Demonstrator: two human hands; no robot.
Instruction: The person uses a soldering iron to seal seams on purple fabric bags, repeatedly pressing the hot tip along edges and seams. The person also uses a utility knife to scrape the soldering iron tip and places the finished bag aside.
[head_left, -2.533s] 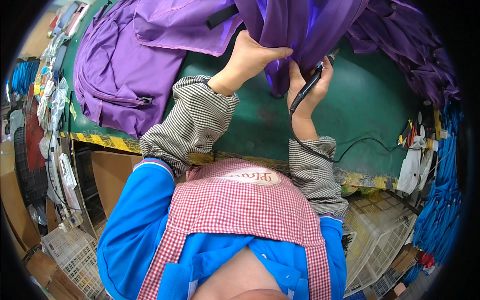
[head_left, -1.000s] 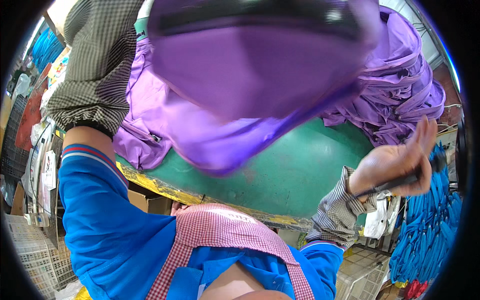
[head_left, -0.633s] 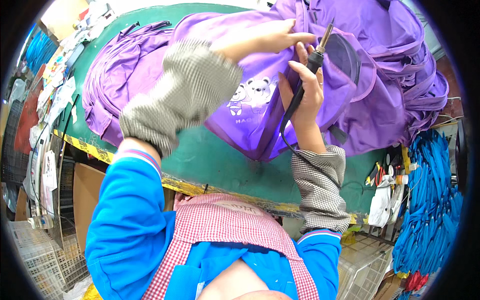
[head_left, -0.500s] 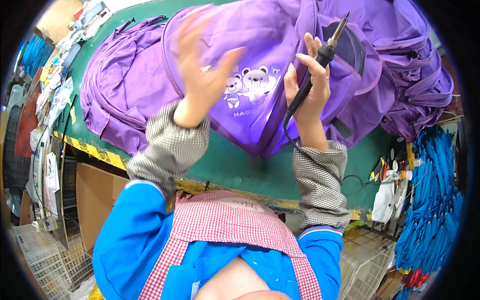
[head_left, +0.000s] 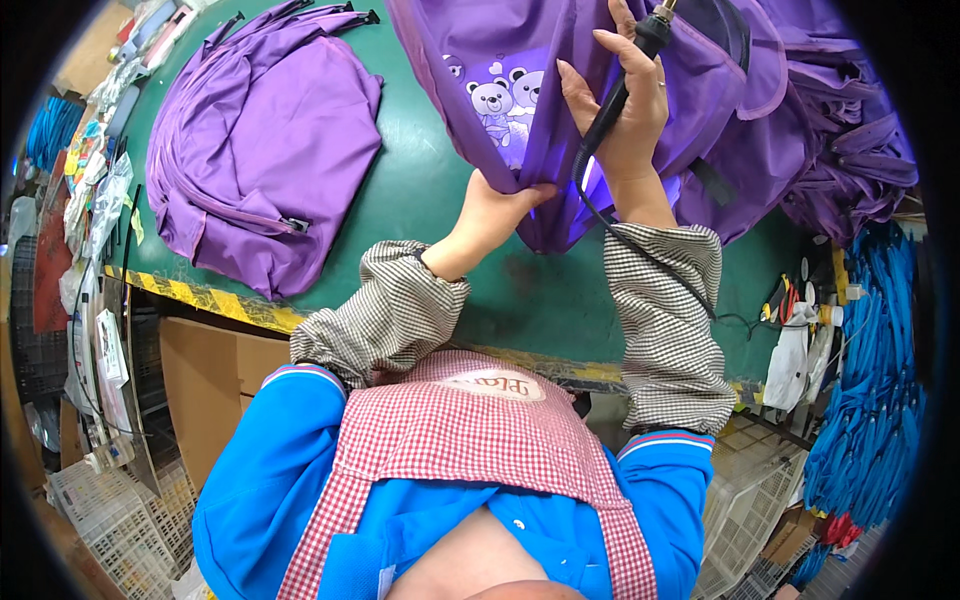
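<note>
A purple backpack (head_left: 445,25) with printed white bears hangs partly folded in front of me, lit brightly from inside its lower part. My left hand (head_left: 488,215) pinches the lower edge of its fabric between thumb and fingers. In my right hand (head_left: 635,130) lies a soldering iron (head_left: 606,122) with a black handle, its metal tip pointing up and away and cut off by the top of the view. Its cord runs down along my right sleeve. The fingers of that hand are partly stretched beside the bag's fabric.
Another purple backpack (head_left: 275,150) lies flat on the green table (head_left: 430,160) at left. More purple bags (head_left: 850,130) are heaped at right. Small hand tools (head_left: 783,298) sit near the right edge, beside hanging blue straps (head_left: 865,400). Yellow-black tape (head_left: 215,303) marks the front edge.
My left hand has come down from above the bag and taken hold of its lower edge. The bear backpack has shifted up and right, uncovering the left one. The iron has risen slightly.
</note>
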